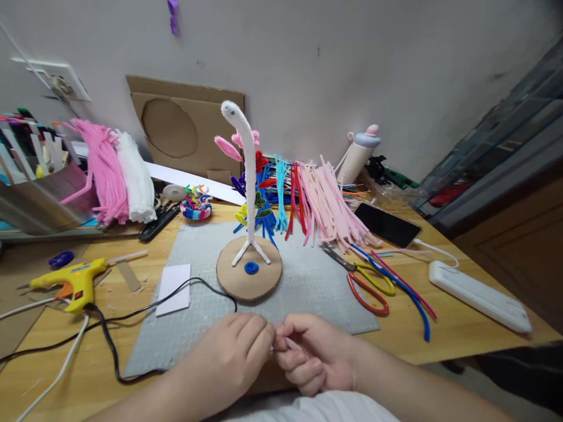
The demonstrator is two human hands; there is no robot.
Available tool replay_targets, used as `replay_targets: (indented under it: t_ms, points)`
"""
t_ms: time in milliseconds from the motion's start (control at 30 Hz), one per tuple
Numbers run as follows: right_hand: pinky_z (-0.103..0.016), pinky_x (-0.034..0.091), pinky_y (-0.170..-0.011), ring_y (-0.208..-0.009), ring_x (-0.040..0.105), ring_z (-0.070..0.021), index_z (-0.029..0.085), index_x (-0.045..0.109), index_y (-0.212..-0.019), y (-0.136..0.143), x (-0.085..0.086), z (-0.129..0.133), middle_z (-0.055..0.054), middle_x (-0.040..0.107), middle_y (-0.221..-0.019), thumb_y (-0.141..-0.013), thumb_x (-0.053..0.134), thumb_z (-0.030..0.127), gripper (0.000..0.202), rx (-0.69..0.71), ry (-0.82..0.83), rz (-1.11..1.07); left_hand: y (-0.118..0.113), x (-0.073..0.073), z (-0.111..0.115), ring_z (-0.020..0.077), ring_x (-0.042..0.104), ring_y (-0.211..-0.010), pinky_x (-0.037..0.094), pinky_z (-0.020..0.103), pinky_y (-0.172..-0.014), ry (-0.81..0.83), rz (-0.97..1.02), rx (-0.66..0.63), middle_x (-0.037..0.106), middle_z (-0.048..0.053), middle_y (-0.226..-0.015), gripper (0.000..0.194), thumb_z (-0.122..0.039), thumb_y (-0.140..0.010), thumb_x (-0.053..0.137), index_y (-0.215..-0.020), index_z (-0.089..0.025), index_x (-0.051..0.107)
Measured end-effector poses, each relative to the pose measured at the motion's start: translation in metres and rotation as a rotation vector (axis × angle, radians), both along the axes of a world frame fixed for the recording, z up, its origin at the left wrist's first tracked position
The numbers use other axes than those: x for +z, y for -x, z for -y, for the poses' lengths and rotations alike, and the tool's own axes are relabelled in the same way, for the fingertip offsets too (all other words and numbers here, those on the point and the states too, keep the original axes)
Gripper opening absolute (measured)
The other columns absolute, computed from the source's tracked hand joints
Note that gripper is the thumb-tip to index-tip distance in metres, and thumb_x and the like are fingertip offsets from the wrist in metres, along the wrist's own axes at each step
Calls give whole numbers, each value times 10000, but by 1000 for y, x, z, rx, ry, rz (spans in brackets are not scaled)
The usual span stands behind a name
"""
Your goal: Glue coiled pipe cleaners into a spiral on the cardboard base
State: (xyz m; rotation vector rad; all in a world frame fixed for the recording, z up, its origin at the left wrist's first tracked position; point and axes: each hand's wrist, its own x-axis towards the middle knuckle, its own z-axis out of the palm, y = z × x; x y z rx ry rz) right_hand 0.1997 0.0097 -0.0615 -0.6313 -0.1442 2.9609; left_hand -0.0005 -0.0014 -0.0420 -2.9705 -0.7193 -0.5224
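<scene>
At the front edge of the table my left hand (240, 349) and my right hand (314, 357) meet, fingers closed and fingertips together. Between them runs a thin pale pipe cleaner (294, 344), mostly hidden by the fingers. Just beyond stands a white fuzzy stem (250, 170), upright with a bent top, its forked foot on a round cardboard base (231, 281). Pink, red, purple, yellow and green petal shapes show around the stem. A small blue coil (251, 268) lies on the base in front of the fork.
A grey cutting mat (303, 293) lies under the base. Left are a yellow glue gun (83, 281), its black cord (109, 346) and a white card (173, 287). Right are scissors (367, 287), loose pipe cleaners (409, 287), a phone (387, 223) and a white power strip (479, 299). Pipe-cleaner bundles (325, 199) lie behind.
</scene>
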Motion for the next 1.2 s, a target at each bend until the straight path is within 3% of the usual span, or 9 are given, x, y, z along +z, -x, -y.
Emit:
replay_targets:
  t_ms: [167, 333, 400, 467, 567, 633, 733, 933, 1200]
  points:
    - [-159, 89, -329, -304, 190, -31, 169, 454, -583, 8, 8, 8, 90, 333, -413, -686, 448, 220, 115, -118, -103, 190, 0, 0, -2, 167, 509, -642, 386, 298, -584, 3, -4, -22, 562, 21, -731, 136, -117, -896, 398, -874, -171, 520]
    - [-194, 86, -373, -342, 141, -47, 202, 415, -622, 18, 10, 16, 108, 301, -426, -670, 480, 218, 82, -312, -438, 403, -6, 1, -2, 134, 431, -550, 295, 269, -515, 28, 129, 59, 502, -15, -620, 163, -82, -827, 441, -713, -195, 472]
    - [-204, 154, -417, -401, 221, -58, 201, 412, -618, 18, 11, 17, 90, 342, -482, -673, 485, 194, 92, -408, -813, 556, -10, 4, -1, 113, 422, -541, 282, 245, -507, 222, 210, 160, 483, -29, -606, 154, -69, -771, 442, -684, -194, 463]
    - [-229, 204, -488, -490, 288, -79, 194, 389, -579, 12, 15, 17, 64, 358, -534, -676, 487, 160, 142, -420, -1399, 703, -14, 9, -1, 95, 420, -543, 283, 218, -507, 543, 246, 276, 462, -47, -586, 126, -85, -720, 457, -650, -190, 457]
    - [-273, 186, -538, -562, 295, -114, 197, 415, -599, -1, 22, 15, 37, 393, -591, -721, 503, 146, 158, -207, -2186, 699, -17, 17, -3, 84, 390, -518, 276, 197, -491, 1067, 258, 406, 417, -74, -524, 96, -107, -675, 452, -622, -186, 469]
    - [-282, 177, -537, -570, 292, -122, 202, 451, -639, -7, 25, 14, 28, 423, -618, -741, 503, 153, 125, -99, -2384, 668, -18, 21, -5, 81, 366, -503, 265, 195, -477, 1278, 275, 431, 397, -84, -505, 82, -126, -682, 453, -645, -181, 502]
    - [-255, 212, -520, -539, 320, -102, 194, 438, -609, -8, 26, 14, 43, 394, -573, -729, 491, 140, 142, -197, -2106, 798, -15, 24, -7, 87, 374, -533, 276, 200, -493, 1223, 271, 440, 428, -71, -545, 127, -239, -768, 503, -670, -171, 543]
    - [-190, 214, -361, -359, 317, -67, 193, 489, -655, 5, 23, 14, 80, 394, -443, -762, 460, 274, 137, -190, -990, 627, -7, 23, -1, 119, 513, -654, 362, 222, -593, 784, 156, 322, 571, -14, -704, 165, -211, -866, 432, -770, -196, 566]
    - [-173, 114, -325, -293, 217, -34, 179, 492, -657, 5, 24, 8, 79, 403, -454, -747, 442, 238, 119, -147, -387, 366, -2, 14, 2, 135, 493, -579, 324, 257, -513, 224, 9, 99, 541, -13, -715, 155, -105, -889, 389, -819, -210, 479]
